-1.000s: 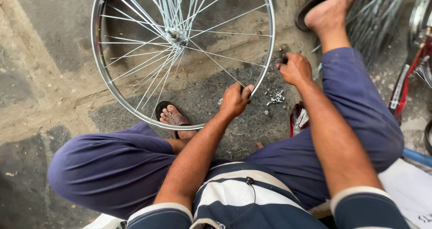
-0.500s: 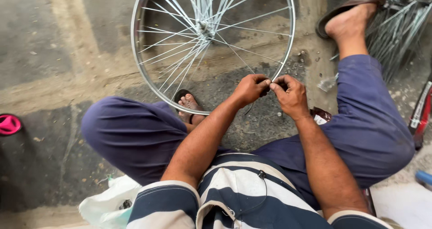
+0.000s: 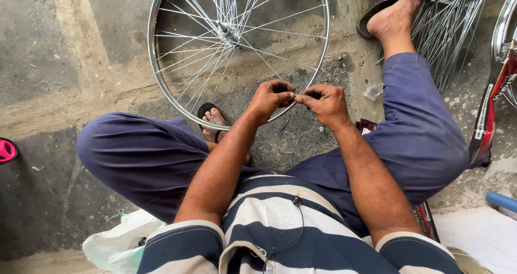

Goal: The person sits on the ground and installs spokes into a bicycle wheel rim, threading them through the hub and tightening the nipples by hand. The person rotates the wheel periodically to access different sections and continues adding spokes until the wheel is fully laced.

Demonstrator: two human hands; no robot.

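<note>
Wheel rim (image 3: 161, 85) lies flat on the concrete floor (image 3: 70, 64) ahead of me, its hub (image 3: 229, 34) toward twelve o'clock and its nearest arc at six o'clock, right under my fingers. My left hand (image 3: 272, 97) is pinched narrow on that near edge, thumb and forefinger closed on something too small for me to make out. My right hand (image 3: 325, 102) meets it from three o'clock, fingertips also pinched tight, the two hands almost touching. Both are equally near the rim. Spokes fan from the hub toward me. Small loose metal bits (image 3: 336, 64) lie scattered at one o'clock, beyond my right hand.
</note>
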